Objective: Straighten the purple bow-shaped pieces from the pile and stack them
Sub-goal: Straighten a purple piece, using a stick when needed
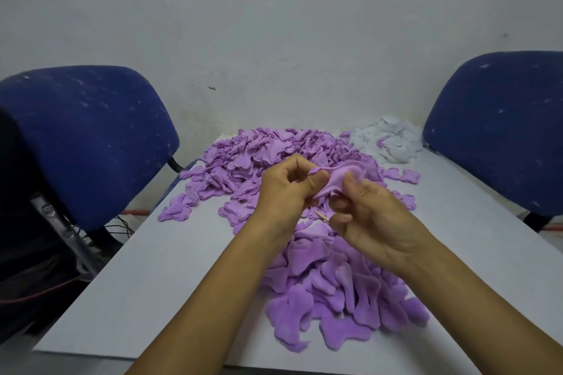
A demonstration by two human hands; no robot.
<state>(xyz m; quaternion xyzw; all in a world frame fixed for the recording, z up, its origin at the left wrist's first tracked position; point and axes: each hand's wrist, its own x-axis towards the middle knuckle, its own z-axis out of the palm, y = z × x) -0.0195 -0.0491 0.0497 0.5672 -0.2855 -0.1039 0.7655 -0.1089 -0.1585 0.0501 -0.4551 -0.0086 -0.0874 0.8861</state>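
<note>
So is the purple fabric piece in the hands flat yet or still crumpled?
Still crumpled: the purple bow-shaped fabric piece curls and folds between the left hand and right hand, pinched by both.

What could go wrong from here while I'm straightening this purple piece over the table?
1. The purple piece, pinched between the left hand and right hand, hangs directly over the near purple pile; if it slips, it would likely get lost among the unsorted ones.
2. A small wooden stick pokes out beneath the hands and could snag the fabric.
3. The white pile touches the far purple pile, so colours may mix.
</note>
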